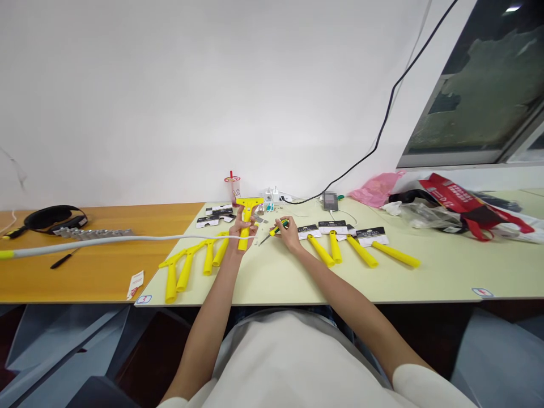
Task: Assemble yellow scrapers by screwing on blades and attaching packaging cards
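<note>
My left hand [235,230] is closed around a yellow T-shaped scraper handle [245,228], its wide head pointing away from me. In my right hand [292,232] is a yellow-and-black screwdriver [278,228], its thin shaft angled down toward the left hand. The screwdriver tip is apart from the handle. Small metal pieces [258,218] lie on the table between and beyond my hands. Several similar yellow handles [186,271] lie left of my left forearm. Right of my right hand are several yellow scrapers [361,252] with black-and-white cards at their heads.
Black-and-white cards [219,211], a cup with a red straw [232,190], power plugs [271,195] and a small grey device [330,200] stand at the back. Plastic bags [459,204] lie far right. A white cable [140,239] crosses from the left, near a headset [55,218].
</note>
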A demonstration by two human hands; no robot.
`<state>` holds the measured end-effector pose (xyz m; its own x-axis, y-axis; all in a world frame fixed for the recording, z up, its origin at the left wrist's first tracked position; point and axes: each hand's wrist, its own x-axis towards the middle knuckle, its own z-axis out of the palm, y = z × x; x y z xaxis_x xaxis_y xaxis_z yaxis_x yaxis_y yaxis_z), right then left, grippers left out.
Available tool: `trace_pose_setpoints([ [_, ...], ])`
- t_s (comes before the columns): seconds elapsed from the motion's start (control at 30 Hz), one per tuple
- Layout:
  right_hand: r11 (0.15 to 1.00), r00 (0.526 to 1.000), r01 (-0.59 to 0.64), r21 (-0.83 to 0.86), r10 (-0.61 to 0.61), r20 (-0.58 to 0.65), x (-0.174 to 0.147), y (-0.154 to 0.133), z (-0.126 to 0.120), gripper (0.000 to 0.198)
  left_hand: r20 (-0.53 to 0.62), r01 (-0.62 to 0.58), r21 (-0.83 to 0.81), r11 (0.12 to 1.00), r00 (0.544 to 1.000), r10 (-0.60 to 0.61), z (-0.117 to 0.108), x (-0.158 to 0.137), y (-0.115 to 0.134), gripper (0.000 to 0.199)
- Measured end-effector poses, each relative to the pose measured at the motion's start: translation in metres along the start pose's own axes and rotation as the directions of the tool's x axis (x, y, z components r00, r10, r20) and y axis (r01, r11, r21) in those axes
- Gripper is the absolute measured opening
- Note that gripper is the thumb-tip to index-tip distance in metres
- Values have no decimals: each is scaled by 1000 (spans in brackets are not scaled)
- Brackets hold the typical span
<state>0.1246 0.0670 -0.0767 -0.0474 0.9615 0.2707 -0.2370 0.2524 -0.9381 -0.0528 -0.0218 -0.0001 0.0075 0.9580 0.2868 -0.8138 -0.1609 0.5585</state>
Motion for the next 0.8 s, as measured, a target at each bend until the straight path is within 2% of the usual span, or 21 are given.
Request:
trace_pose_setpoints([
  [0.23,1000,1000,-11,11,10,20,-1,-2,0,70,-69,31,28,999,997,-29,-2,2,-3,92],
  [0.43,1000,1000,-16,23,15,28,1,-3,-2,68,-66,44,2,999,997,-44,-8,7,-8,89],
  [0.67,1000,998,-6,23,5,55,-1,-6,-1,68,-165,-6,-12,1000,986,4,-18,11,-10,87],
  [0.8,1000,998,1,29,-2,61,-4,-10,-1,71,-174,-13,-14,1000,985,11,-17,10,-10,86],
])
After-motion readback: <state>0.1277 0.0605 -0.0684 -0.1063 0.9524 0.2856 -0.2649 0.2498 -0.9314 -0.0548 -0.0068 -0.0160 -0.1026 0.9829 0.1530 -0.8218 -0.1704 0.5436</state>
